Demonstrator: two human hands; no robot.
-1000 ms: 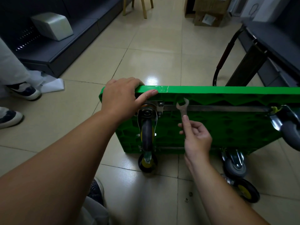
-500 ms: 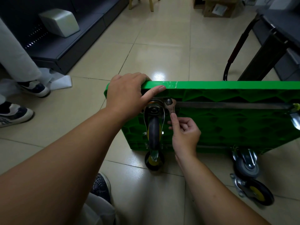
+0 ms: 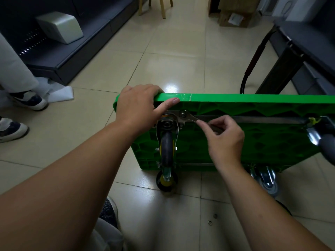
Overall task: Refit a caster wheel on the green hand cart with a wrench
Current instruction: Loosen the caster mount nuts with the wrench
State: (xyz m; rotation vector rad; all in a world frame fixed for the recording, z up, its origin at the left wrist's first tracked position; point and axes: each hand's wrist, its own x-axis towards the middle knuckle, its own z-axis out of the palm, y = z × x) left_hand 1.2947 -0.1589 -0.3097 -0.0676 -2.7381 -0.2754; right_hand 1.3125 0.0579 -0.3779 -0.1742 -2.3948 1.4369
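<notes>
Gripping the green cart [image 3: 244,99] edge, left hand [image 3: 137,107] curls over — right hand [image 3: 223,140] pinches the wrench [image 3: 190,118], arm angled up, on the caster wheel [image 3: 167,147] plate bolt.

Beige tiled floor [image 3: 181,51] carries the green cart [image 3: 253,142] standing on edge; a washer [image 3: 210,222] and a small fastener [image 3: 215,215] lie near.

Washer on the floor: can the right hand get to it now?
Probably yes, once it lets go: the right hand pinches the wrench on the caster plate; the washer lies uncovered on the floor beside that forearm.
</notes>
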